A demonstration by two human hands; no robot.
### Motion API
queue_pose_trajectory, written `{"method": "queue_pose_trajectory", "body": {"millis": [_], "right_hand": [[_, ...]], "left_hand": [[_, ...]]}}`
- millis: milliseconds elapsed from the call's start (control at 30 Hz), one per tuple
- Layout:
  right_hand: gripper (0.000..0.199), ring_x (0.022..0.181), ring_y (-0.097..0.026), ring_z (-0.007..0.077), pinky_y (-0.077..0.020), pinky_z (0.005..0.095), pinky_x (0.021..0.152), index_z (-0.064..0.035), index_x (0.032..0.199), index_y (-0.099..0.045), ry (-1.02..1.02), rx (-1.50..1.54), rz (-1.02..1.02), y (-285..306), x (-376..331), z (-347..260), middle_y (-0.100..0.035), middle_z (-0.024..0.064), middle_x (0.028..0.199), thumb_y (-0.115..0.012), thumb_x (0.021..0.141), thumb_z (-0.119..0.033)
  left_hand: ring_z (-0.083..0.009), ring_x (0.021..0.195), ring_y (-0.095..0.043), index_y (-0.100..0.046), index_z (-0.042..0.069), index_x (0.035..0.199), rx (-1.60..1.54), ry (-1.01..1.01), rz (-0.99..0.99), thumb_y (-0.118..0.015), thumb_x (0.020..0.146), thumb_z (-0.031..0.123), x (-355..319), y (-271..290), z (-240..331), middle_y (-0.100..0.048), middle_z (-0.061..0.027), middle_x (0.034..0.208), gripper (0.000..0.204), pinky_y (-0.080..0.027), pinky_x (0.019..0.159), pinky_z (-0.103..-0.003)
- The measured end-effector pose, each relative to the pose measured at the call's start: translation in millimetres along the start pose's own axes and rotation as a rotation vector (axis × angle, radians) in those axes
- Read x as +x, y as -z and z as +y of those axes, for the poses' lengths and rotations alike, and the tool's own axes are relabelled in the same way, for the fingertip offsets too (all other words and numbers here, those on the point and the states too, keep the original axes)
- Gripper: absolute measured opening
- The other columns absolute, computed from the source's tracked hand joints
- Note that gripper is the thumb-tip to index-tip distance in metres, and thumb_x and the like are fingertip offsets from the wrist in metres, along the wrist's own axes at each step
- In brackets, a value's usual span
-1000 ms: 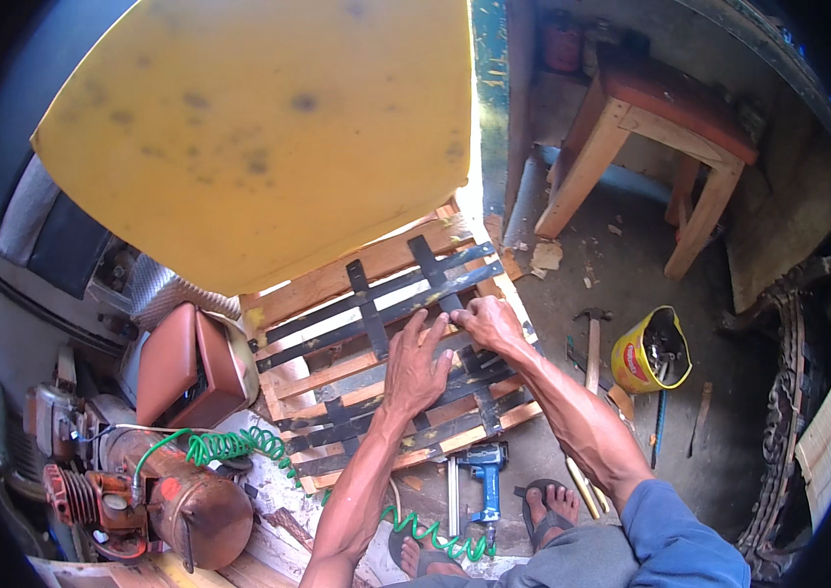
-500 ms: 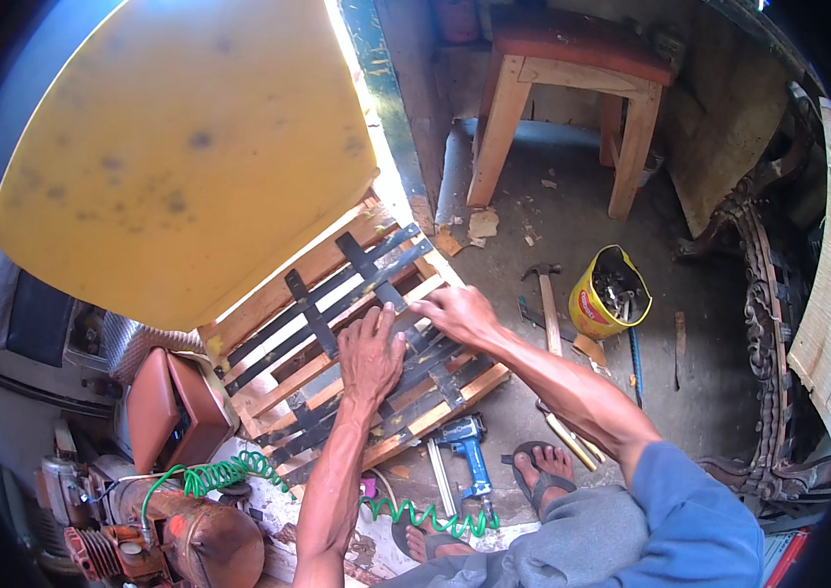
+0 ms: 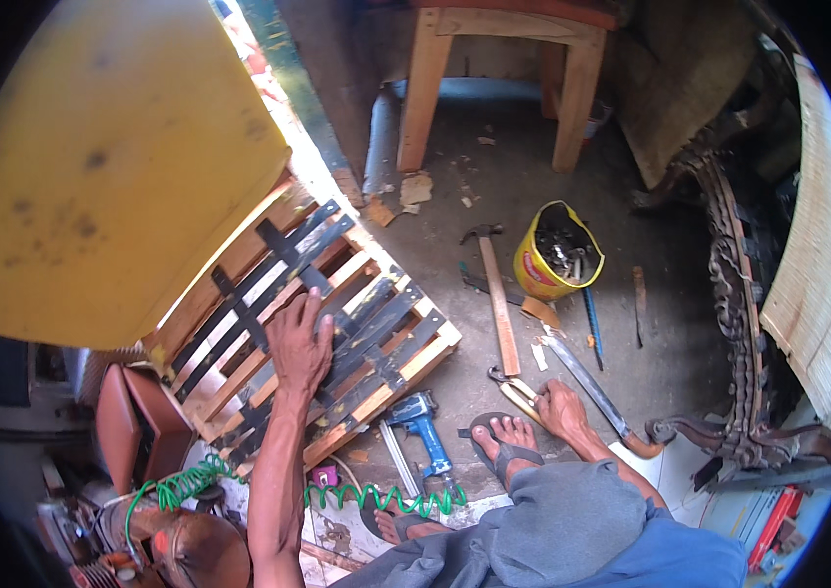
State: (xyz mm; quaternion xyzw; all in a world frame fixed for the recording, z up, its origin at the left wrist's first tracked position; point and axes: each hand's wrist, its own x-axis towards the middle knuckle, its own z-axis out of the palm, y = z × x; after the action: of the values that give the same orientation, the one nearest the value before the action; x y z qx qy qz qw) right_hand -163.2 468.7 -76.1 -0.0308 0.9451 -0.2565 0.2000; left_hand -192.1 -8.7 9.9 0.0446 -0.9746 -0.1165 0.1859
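My left hand (image 3: pixel 298 345) lies open, fingers spread, on the black straps (image 3: pixel 283 245) woven across a slatted wooden frame (image 3: pixel 425 358). My right hand (image 3: pixel 564 410) is low beside my foot, its fingers closed around the handle end of cream-handled pincers (image 3: pixel 515 394) on the floor. Just above the pincers lies a claw hammer (image 3: pixel 496 304) with a wooden handle. A blue air stapler (image 3: pixel 423 436) rests between the frame and my foot, joined to a coiled green hose (image 3: pixel 357 498).
A yellow bucket (image 3: pixel 533 269) of metal pieces stands past the hammer. A long metal tool (image 3: pixel 587 377) lies right of the pincers. Yellow foam (image 3: pixel 92 196) leans over the frame's far left. A wooden stool (image 3: pixel 425 98) is at the back, carved furniture (image 3: pixel 734 294) at right, a compressor (image 3: pixel 195 549) lower left.
My right hand has left the frame's straps and come down right to the pincers. My left hand stays on the straps. The whole view has shifted.
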Motion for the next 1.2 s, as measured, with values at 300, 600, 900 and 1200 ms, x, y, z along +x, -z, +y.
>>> {"method": "queue_pose_trajectory", "body": {"millis": [300, 600, 900, 1200], "right_hand": [[0.04, 0.1, -0.072, 0.0453, -0.0569, 0.0515, 0.09, 0.001, 0.124, -0.063, 0.507, -0.084, -0.897, -58, -8, -154, -0.072, 0.0336, 0.106, -0.061, 0.1, -0.03], [0.072, 0.098, -0.068, 0.0256, -0.0538, 0.0396, 0.086, 0.0016, 0.126, -0.039, 0.052, 0.283, -0.817, -159, -8, -173, -0.067, 0.0199, 0.109, -0.082, 0.087, -0.04], [0.077, 0.092, -0.065, 0.0183, -0.0545, 0.0315, 0.082, -0.0058, 0.132, -0.026, -0.211, 0.75, -0.821, -110, -20, -171, -0.064, 0.0099, 0.105, -0.087, 0.087, -0.016], [0.064, 0.11, -0.065, 0.0277, -0.0517, 0.043, 0.096, 0.0006, 0.133, -0.043, -0.15, 0.232, -0.617, -109, -15, -107, -0.066, 0.012, 0.111, -0.084, 0.089, -0.021]], "left_hand": [[-0.0314, 0.115, -0.058, -0.063, 0.011, 0.14, -0.013, 0.005, 0.009, -0.065, 0.098, 0.029, 2, 0, 1, -0.063, -0.0099, 0.131, 0.046, -0.042, 0.1, -0.047], [-0.0305, 0.114, -0.058, -0.06, 0.012, 0.142, 0.017, 0.013, 0.007, -0.064, 0.098, 0.03, 0, 5, 0, -0.062, -0.0095, 0.129, 0.047, -0.043, 0.098, -0.048], [-0.0296, 0.114, -0.059, -0.06, 0.012, 0.141, -0.01, 0.044, 0.001, -0.063, 0.096, 0.019, -5, 3, -3, -0.062, -0.0101, 0.128, 0.046, -0.043, 0.096, -0.046], [-0.0278, 0.107, -0.059, -0.061, 0.012, 0.14, 0.014, 0.034, 0.032, -0.063, 0.093, 0.013, -8, 1, -4, -0.062, -0.0087, 0.122, 0.047, -0.043, 0.092, -0.045]]}}
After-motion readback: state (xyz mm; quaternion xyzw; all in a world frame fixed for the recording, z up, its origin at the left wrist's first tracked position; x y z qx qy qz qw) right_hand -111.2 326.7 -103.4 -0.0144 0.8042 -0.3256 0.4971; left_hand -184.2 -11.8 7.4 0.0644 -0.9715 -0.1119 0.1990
